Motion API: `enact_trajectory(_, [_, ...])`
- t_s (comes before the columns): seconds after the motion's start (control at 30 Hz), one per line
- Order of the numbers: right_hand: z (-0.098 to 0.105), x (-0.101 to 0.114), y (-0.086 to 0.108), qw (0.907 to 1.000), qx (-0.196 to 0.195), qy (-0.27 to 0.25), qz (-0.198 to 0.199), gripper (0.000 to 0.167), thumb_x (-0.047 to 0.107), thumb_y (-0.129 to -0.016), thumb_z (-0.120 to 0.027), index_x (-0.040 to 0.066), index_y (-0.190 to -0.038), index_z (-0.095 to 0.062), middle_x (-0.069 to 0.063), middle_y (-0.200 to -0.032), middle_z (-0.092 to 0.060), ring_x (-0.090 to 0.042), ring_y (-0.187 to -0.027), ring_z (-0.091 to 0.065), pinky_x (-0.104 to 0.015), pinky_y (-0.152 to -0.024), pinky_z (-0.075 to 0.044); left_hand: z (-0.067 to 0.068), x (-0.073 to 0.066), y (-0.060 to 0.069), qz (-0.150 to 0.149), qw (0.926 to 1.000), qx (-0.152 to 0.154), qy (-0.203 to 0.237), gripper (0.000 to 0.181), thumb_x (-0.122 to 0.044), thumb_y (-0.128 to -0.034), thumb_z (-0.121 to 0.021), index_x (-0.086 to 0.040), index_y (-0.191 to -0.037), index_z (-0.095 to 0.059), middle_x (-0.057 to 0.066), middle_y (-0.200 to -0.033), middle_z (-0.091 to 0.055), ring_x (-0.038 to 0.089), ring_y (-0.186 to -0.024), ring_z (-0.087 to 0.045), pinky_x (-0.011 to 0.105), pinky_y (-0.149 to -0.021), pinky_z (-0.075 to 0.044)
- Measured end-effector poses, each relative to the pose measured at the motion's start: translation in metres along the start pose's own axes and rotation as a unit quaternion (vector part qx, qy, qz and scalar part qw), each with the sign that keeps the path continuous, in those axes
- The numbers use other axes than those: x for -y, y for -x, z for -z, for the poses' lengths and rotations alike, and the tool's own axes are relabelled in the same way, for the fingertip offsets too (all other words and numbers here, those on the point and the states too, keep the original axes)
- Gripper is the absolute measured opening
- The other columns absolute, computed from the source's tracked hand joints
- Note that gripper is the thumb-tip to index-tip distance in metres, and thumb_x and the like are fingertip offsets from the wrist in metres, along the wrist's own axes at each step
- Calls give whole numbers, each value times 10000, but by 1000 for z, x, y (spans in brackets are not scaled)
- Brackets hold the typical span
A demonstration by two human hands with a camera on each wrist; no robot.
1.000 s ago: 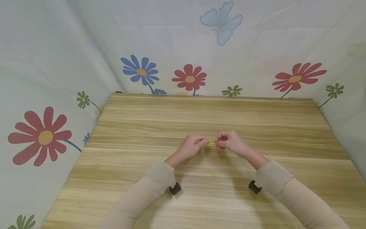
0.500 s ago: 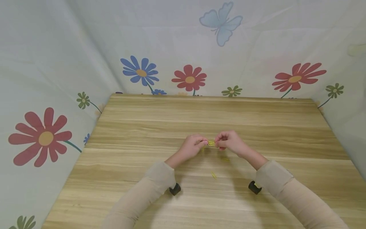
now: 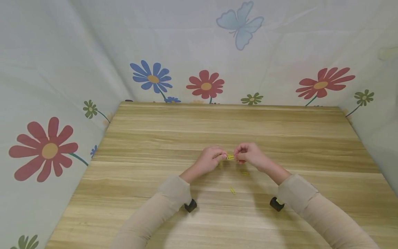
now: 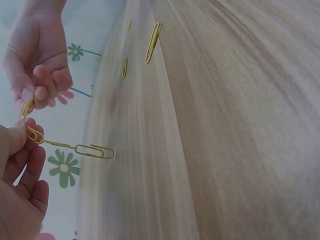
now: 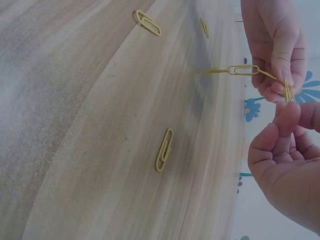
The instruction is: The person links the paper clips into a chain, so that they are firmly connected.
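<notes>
Above the wooden table (image 3: 174, 131), the left hand (image 3: 209, 160) pinches a short chain of linked yellow paper clips (image 4: 95, 151), which hangs down from its fingertips. Facing it, the right hand (image 3: 253, 157) pinches another yellow clip (image 3: 230, 157) between thumb and forefinger, and that clip meets the chain's end at the left fingertips. Whether the two are hooked together, I cannot tell. Two loose yellow clips show in the head view, one (image 3: 245, 173) below the right hand and one (image 3: 232, 190) nearer the person. The right wrist view shows a loose clip (image 5: 164, 150) lying flat.
Black wrist devices sit under the left sleeve (image 3: 190, 205) and the right sleeve (image 3: 276, 204). A pale cloth (image 3: 273, 52) with printed flowers and a butterfly stands behind the table and along its sides.
Both hands stay nearly in place. The clips between the fingertips have shifted slightly and look closer together than before; the loose clips have not moved.
</notes>
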State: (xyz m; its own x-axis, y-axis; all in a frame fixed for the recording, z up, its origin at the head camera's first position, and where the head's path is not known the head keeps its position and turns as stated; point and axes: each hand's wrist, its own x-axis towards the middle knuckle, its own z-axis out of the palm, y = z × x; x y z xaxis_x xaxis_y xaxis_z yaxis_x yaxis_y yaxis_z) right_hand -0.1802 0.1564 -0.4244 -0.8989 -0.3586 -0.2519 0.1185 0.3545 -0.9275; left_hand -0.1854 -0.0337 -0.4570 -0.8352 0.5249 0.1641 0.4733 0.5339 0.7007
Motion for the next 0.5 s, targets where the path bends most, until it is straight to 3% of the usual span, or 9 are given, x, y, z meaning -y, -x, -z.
enact_trajectory(0.2, [1,-2,-1,10000,-41,-6,52,164,-13,-804,-542,-135,-912,-523,-52,-702,-577,-164,-619,-551,-292,-603,-497,-2,2,0,-308,9995,-1,-121,158,-177,-856,-561,-72,-867,-679,45,-915,-663,154,-867,-596,274,-783,-470])
enact_trajectory(0.5, [8,-5,0,9992,-382,-40,83,140,-3,-816,-543,-102,-910,-512,-22,-730,-558,-133,-633,-522,-282,-628,-495,-1,6,4,137,9997,6,224,163,-189,-862,-559,-83,-900,-678,33,-967,-654,159,-923,-591,293,-817,-464])
